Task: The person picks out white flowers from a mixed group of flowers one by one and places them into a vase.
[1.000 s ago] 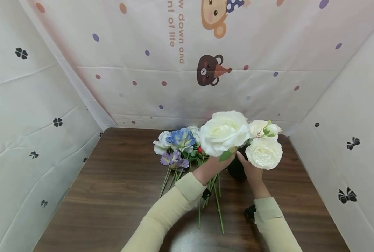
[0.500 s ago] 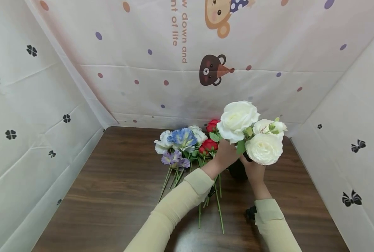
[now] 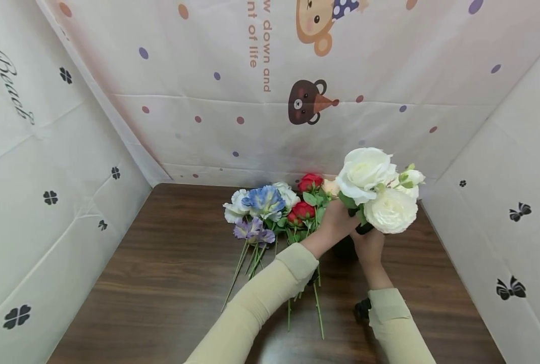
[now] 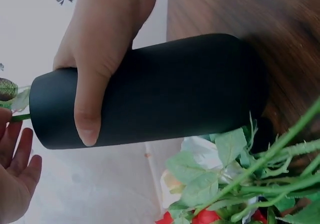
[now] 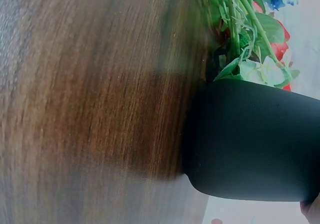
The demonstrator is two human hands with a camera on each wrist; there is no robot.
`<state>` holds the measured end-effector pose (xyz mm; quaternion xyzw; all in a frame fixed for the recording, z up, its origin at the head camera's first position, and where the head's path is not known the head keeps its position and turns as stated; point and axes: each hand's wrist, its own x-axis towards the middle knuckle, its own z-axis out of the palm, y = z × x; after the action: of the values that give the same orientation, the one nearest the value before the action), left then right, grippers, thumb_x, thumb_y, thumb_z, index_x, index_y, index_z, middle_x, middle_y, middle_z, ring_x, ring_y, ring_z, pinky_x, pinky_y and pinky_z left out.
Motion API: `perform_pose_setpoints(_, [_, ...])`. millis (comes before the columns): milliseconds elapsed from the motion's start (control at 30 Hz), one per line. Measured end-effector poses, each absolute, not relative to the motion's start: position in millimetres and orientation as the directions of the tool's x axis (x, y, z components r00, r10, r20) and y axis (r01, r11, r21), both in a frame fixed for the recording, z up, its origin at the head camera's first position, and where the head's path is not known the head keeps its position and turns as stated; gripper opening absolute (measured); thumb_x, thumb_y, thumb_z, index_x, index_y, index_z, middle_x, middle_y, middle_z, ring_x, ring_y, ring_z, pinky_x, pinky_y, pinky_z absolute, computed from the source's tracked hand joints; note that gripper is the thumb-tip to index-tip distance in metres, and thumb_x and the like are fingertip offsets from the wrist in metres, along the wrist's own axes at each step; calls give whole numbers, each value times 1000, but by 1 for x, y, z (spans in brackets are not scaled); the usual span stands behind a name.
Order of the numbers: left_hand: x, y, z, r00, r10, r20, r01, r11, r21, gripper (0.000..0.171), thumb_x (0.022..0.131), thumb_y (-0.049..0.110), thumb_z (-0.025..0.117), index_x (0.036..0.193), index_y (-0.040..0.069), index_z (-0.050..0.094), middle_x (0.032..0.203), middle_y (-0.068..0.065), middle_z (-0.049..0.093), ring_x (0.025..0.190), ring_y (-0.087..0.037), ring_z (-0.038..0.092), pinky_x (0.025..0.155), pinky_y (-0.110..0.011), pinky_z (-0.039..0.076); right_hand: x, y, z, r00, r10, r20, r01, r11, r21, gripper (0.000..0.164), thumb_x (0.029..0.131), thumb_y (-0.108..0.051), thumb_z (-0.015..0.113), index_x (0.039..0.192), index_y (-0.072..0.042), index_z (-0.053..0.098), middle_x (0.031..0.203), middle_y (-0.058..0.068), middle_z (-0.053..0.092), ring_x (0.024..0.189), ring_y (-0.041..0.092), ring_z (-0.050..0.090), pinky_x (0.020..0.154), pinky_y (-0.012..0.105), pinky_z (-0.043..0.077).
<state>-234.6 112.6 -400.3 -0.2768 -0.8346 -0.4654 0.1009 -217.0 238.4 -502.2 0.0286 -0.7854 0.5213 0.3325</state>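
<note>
Left grip (image 3: 338, 222) and the ruffled white rose (image 3: 364, 174) above it shifted right since last frame; looks like it's pinching a thin stem (image 4: 21, 118). Right grip (image 3: 370, 248) clasps the smooth matte-black vase (image 4: 180, 93) below.

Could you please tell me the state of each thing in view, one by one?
Black vase: stands roughly upright on the table
Right hand: grips the vase
Left hand: pinches a green stem at the vase's mouth
White rose: open, above the vase
Red roses: lying on the table
Blue flower: open, lying on the table
Purple flower: lying on the table
</note>
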Motion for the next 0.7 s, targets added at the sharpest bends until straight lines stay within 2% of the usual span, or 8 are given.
perform_pose_setpoints(67, [-234,116,-401,-837,369,404,541,444,714,14,98,14,67,110,7,70,97,-8,77,83,-11,71,69,-9,46,-217,238,-502,-778,316,544,-384,445,-809,86,83,13,75,156,-3,33,152,17,45,139,0,38,114,12,27])
perform_pose_setpoints(133, [-234,118,-403,-840,375,393,537,467,702,8,97,13,67,101,7,71,90,-8,75,77,-10,67,64,-9,40,-218,239,-503,-767,318,557,-405,431,-806,78,83,14,74,151,2,38,144,16,50,132,-8,41,112,12,30])
perform_pose_setpoints(233, [-233,119,-409,-815,393,426,578,495,649,6,95,11,68,91,8,71,84,-6,72,80,-13,67,67,-12,42,-219,240,-502,-761,309,571,-428,423,-799,68,86,13,71,147,1,45,139,12,54,129,-7,45,112,14,33])
perform_pose_setpoints(267, [-233,119,-411,-794,399,459,608,499,618,4,96,11,68,95,11,72,89,-3,74,89,-14,70,74,-12,47,-219,240,-502,-764,306,568,-421,429,-799,68,87,11,71,149,0,44,141,11,53,131,-6,43,113,14,32])
perform_pose_setpoints(400, [-232,118,-416,-717,432,547,694,509,509,8,97,14,68,104,13,72,99,-1,77,104,-17,69,97,-21,52,-216,240,-500,-784,311,538,-375,454,-808,71,93,4,68,155,-7,36,153,16,42,141,12,38,121,28,27])
perform_pose_setpoints(533, [-232,118,-419,-689,448,570,718,530,452,18,98,15,68,115,11,71,115,-3,74,115,-20,66,105,-27,50,-215,240,-499,-798,323,509,-338,458,-822,72,96,-1,65,158,-9,30,158,20,36,145,31,36,122,45,27])
perform_pose_setpoints(600, [-232,119,-419,-691,451,565,711,563,421,20,97,15,68,117,10,72,120,-4,72,118,-20,64,106,-27,50,-216,241,-498,-803,325,499,-329,456,-827,72,96,-2,65,159,-9,30,158,20,36,145,33,36,122,43,28])
perform_pose_setpoints(700, [-232,119,-418,-684,467,561,707,613,352,20,98,17,67,116,10,74,124,-3,70,121,-19,63,105,-26,51,-216,242,-498,-803,335,493,-322,452,-832,71,96,-2,65,158,-9,31,156,18,39,143,26,38,120,30,28])
